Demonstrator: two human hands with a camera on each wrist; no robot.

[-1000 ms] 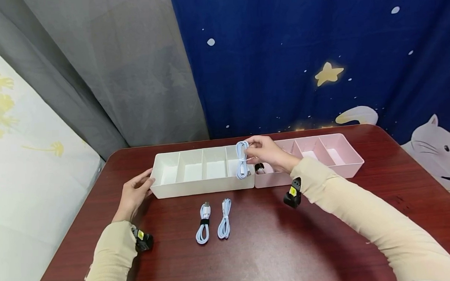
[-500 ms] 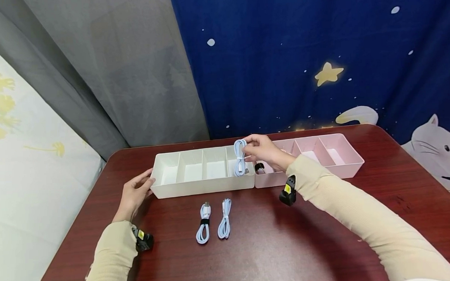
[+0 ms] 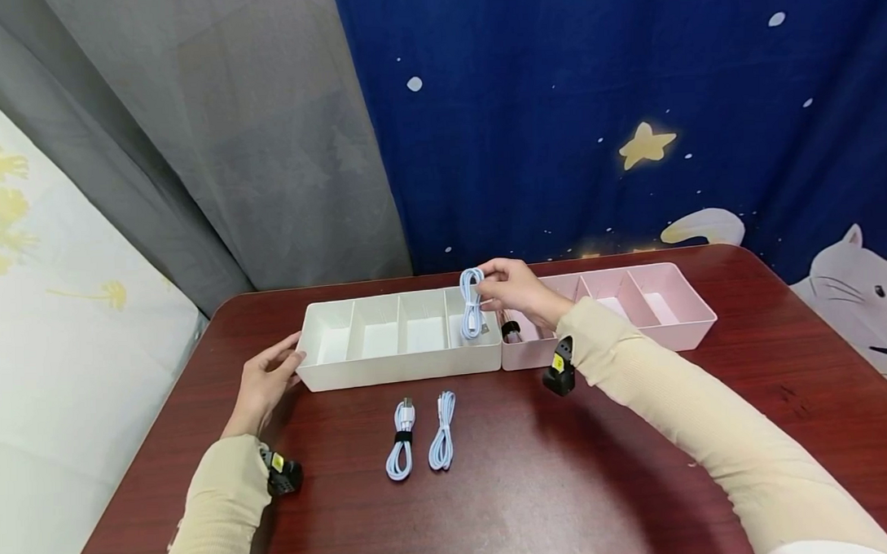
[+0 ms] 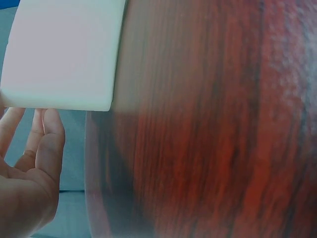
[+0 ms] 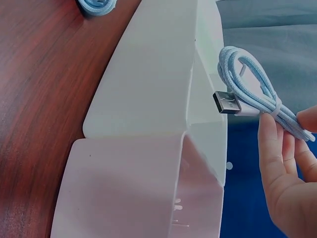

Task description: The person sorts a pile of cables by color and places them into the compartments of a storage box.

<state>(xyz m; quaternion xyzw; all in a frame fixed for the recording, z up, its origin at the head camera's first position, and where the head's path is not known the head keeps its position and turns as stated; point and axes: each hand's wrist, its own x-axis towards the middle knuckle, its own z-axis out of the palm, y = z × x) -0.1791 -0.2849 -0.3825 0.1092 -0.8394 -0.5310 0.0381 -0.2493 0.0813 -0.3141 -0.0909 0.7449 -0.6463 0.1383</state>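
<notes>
My right hand (image 3: pixel 519 292) pinches a coiled light-blue USB cable (image 3: pixel 471 305) over the rightmost compartment of the white divided organizer box (image 3: pixel 403 366). In the right wrist view the cable coil (image 5: pixel 247 82) shows its metal USB plug and a tie round its middle, with thumb and fingertips gripping one end. At the box's left end, my left hand (image 3: pixel 264 381) touches the wall with its fingertips. The left wrist view has those fingers (image 4: pixel 48 144) fairly straight against the edge of the white end wall (image 4: pixel 62 54).
Two more bundled blue cables lie in front of the box, one with a black strap (image 3: pixel 400 441), the other (image 3: pixel 442 432) beside it. A pink divided box (image 3: pixel 680 334) adjoins the white one; a black-capped item (image 3: pixel 511 332) sits inside. Curtains hang behind the wooden table (image 3: pixel 539 486).
My right hand has shifted slightly left and away from me with the cable, now fully over the white box's rightmost compartment. The left hand stays where it was.
</notes>
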